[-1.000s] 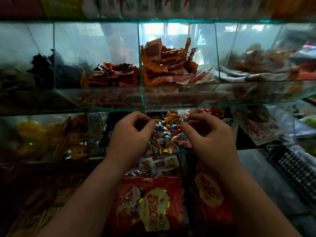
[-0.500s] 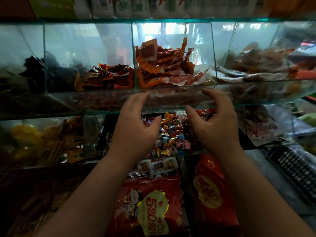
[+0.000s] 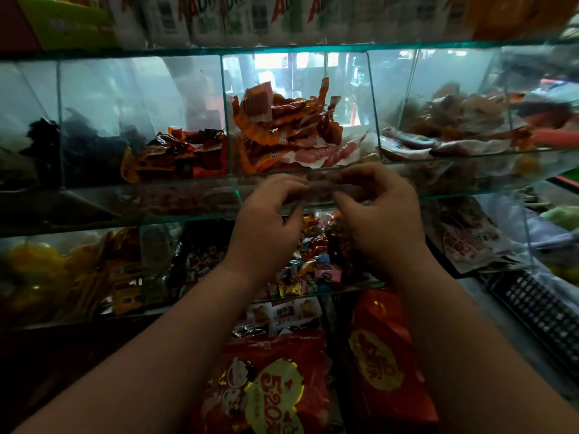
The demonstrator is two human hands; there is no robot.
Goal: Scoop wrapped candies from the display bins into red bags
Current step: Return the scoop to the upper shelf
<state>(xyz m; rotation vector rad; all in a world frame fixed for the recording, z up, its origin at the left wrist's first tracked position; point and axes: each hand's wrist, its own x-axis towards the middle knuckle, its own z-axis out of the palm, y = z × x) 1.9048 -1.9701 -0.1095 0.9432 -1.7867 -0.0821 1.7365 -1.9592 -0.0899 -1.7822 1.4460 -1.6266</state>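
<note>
Small wrapped candies (image 3: 313, 267) in many colours fill a glass bin on the lower shelf, in the middle. My left hand (image 3: 266, 223) and my right hand (image 3: 385, 220) hover side by side just above that bin, in front of the glass edge of the shelf above. Their fingers are half curled towards each other, and nothing shows between them. Below the bin lie two red bags: a wide one with a gold label (image 3: 272, 380) and a narrower one (image 3: 382, 355) to its right.
The upper glass shelf (image 3: 188, 195) holds bins of orange sausage packs (image 3: 282, 130), red-orange snack packs (image 3: 175, 155) and dark packs. Yellow and orange sweets (image 3: 62, 277) fill the lower left bin. A black keyboard (image 3: 539, 311) lies at the right.
Both hands rose out of the candy bin to the upper shelf edge. Their fingers spread, then curled inward towards each other.
</note>
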